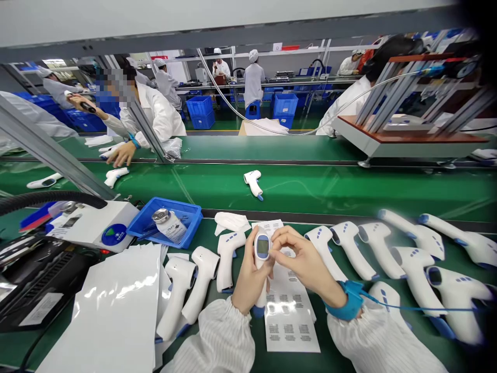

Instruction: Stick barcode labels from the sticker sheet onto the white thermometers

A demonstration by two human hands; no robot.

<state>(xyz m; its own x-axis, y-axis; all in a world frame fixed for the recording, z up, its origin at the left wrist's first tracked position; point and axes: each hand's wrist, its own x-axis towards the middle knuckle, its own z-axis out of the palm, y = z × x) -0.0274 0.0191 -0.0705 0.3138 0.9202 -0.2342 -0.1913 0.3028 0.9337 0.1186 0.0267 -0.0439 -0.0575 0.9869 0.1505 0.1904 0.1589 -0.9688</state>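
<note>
My left hand (248,282) is wrapped around the handle of a white and blue infrared thermometer (263,246), held upright with its small grey screen facing me. My right hand (305,255) is at the right side of the thermometer's head, thumb and fingertips pinched together. Whatever lies between those fingertips is too small to make out. Beneath both hands lies a sheet of printed labels (293,331), partly covered by them. More white thermometers rest close by, such as one left of my hand (230,254) and one to the right (351,248).
A blue tray (194,234) holds a small metal-capped bottle (170,223). Glossy white sheets (112,305) are stacked at left, beside a white box device (116,225). A thermometer (253,184) lies on the green conveyor (330,189). Across it, a co-worker's hand (122,154) reaches over another.
</note>
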